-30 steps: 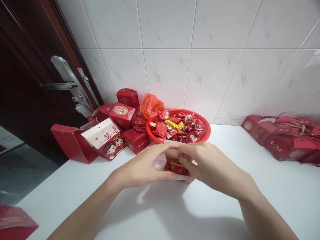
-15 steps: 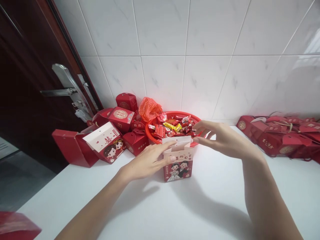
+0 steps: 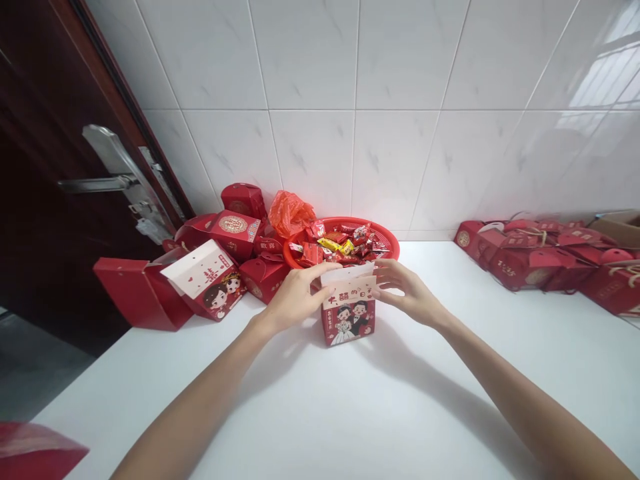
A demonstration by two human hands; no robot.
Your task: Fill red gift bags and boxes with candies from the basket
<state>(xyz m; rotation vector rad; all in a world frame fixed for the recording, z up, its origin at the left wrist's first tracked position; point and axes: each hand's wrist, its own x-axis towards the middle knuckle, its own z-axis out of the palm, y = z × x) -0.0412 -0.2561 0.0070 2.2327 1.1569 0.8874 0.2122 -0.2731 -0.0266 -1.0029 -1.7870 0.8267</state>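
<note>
Table (image 3: 450,400), white, below far wall (image 3: 310,73). Red gift boxes (image 3: 240,227) heaped far left. Red basket (image 3: 393,248) with sweets (image 3: 330,245), far centre. Right hand (image 3: 415,300) has returned from the basket; it and left hand (image 3: 293,300) now flank the printed box (image 3: 350,323), upright, just near of the basket. Fingers curled around top panels, thumbs nearside; mouth looks narrower, apparently being squeezed together.

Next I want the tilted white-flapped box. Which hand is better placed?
Left, I'd say: the left hand, at the left edge of the upright box, is closer to the tilted box; the right hand, at the opposite edge, is farther off.
</note>
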